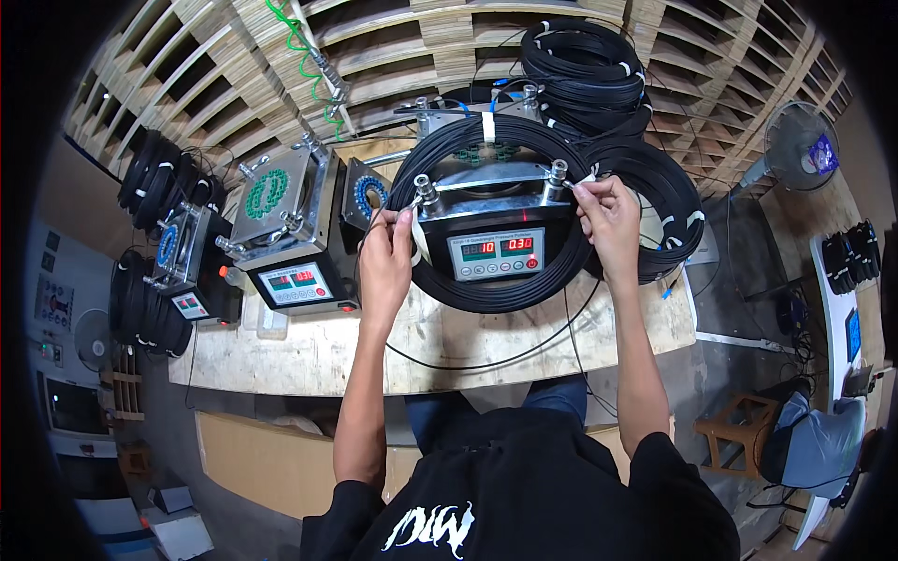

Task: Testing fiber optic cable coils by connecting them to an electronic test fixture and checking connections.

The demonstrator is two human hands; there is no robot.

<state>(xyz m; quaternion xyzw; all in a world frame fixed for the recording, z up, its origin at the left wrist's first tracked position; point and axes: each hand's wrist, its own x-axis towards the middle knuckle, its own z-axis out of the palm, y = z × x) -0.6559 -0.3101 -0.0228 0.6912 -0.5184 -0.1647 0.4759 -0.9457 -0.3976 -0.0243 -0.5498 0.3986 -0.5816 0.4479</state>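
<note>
A black bench machine (496,222) with a lit red display stands in front of me at the table's middle. A large coil of black cable (491,301) lies around it, bound with white ties. My left hand (385,266) is closed, its thumb and fingers pinched at the lever of the left metal clamp (424,189). On the other side, my right hand (610,217) pinches the lever of the right metal clamp (558,174). The coil partly hides the round plate of green connectors (486,152) behind the clamps.
To the left stands a similar machine (309,283) with a ring of green connectors; a smaller one (190,307) is farther left. More black cable coils (585,70) are stacked behind. A loose cable (468,366) loops along the wooden table's (281,360) front edge. A fan (802,145) stands right.
</note>
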